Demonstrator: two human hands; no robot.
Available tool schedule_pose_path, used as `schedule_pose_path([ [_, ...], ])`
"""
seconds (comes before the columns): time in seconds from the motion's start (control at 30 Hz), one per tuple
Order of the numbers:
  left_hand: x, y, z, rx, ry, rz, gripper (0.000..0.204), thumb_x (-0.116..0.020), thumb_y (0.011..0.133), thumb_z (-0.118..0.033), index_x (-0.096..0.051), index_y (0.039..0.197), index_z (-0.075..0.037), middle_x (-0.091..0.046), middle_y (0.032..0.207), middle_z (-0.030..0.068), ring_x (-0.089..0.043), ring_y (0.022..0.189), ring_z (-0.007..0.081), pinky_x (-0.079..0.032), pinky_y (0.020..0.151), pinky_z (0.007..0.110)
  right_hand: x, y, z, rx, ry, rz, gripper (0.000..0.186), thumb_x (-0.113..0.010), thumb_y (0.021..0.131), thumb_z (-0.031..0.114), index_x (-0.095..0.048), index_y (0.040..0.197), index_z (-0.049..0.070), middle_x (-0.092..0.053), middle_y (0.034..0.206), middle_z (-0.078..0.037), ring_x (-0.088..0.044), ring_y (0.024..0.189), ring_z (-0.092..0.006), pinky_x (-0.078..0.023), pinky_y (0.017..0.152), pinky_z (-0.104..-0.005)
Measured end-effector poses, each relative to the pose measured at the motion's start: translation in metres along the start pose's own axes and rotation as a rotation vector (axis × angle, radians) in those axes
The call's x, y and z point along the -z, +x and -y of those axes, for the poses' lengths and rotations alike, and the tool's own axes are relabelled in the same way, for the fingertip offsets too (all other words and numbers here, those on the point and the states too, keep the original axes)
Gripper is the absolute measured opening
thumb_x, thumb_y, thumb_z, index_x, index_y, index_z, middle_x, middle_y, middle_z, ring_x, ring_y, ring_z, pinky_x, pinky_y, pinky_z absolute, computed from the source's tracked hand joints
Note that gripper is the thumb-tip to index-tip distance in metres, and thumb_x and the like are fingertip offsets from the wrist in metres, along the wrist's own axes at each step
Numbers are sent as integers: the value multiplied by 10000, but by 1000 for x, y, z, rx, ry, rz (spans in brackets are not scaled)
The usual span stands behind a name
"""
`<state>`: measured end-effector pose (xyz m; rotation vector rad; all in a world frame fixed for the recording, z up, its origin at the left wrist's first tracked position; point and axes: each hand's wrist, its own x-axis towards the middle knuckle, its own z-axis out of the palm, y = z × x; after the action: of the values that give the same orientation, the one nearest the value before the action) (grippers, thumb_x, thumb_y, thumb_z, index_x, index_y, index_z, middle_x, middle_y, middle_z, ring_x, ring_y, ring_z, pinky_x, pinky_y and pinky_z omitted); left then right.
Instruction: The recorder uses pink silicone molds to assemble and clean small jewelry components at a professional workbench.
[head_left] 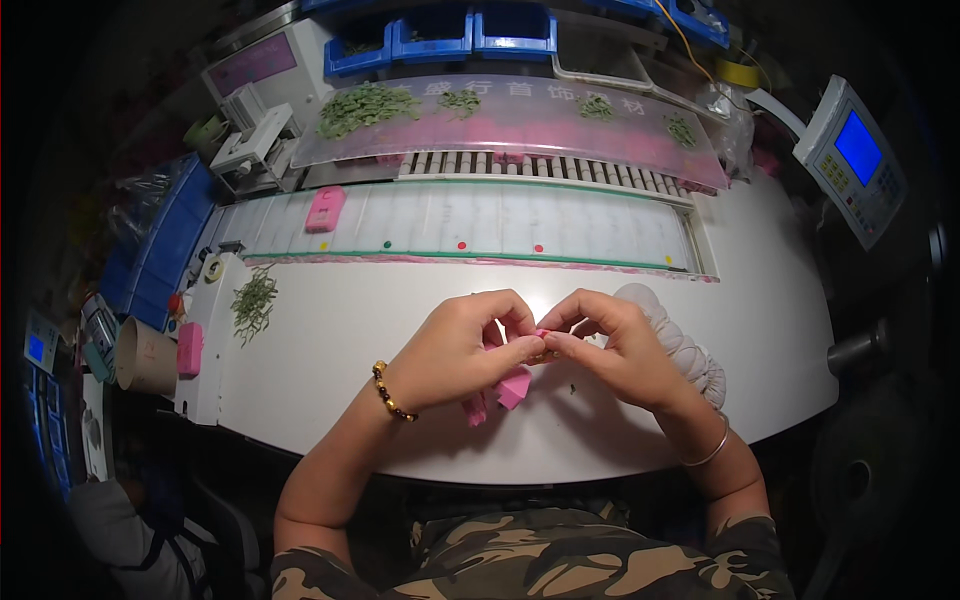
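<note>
Above the white worktable, both hands meet at the centre, fingers bent in a pinch around a small pink piece point(540, 334) with some yellowish detail. My left hand point(465, 348) wears a bead bracelet and grips it from the left, with more pink material point(512, 390) showing below its fingers. My right hand point(615, 350), with a metal bangle on the wrist, holds the piece from the right. Exactly what the fingertips press is partly hidden. Beside my right hand lies a pile of pale cloth point(700, 365), apparently gloves. A tiny dark green bit rests under the hands.
A conveyor point(430, 220) carrying a pink block point(325, 209) runs across the back, below a translucent shelf point(540, 140) holding green sprig-like pieces. More green pieces point(255, 305) lie at left, near a cup point(140, 355) and blue bins point(160, 250). A control panel point(850, 160) stands right.
</note>
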<state>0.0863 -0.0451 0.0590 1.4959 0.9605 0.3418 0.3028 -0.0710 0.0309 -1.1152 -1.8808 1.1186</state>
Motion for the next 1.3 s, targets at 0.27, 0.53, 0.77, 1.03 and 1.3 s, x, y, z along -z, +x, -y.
schedule_pose_path([
  [0.27,-14,15,37,-393,-20,-267,112,-601,929,-102,-544,953,-8,-619,810,35,-624,743,67,-501,615,218,-10,2,-9,-118,460,-181,117,-626,906,99,-610,983,13,-656,927,-57,-636,832,-117,-515,729,-262],
  [0.53,-21,20,57,-471,-259,-506,75,-524,938,-52,-470,923,-2,-532,769,10,-508,687,50,-455,624,221,0,5,-7,-387,875,-344,124,-599,935,168,-607,1032,91,-642,991,-5,-600,923,-91,-459,663,-209],
  [0.77,-14,21,58,-386,-160,-463,85,-519,929,-69,-476,904,0,-519,769,8,-481,672,33,-428,598,208,-4,7,3,-386,915,-268,141,-556,961,128,-573,1056,25,-620,1074,-91,-624,951,-155,-584,773,-283],
  [1.03,-9,21,41,-578,271,-415,186,-597,899,-66,-602,1084,-44,-574,970,58,-592,835,112,-509,646,234,-14,8,-4,-283,724,-160,136,-532,973,92,-550,1046,-22,-598,1097,-125,-630,959,-165,-588,792,-288],
  [1.3,-12,18,37,-535,327,-370,125,-642,879,-88,-616,947,13,-602,954,97,-610,811,155,-531,691,275,-18,11,-7,-282,709,-121,151,-535,963,98,-532,1048,-27,-600,1062,-122,-650,922,-178,-577,813,-294],
])
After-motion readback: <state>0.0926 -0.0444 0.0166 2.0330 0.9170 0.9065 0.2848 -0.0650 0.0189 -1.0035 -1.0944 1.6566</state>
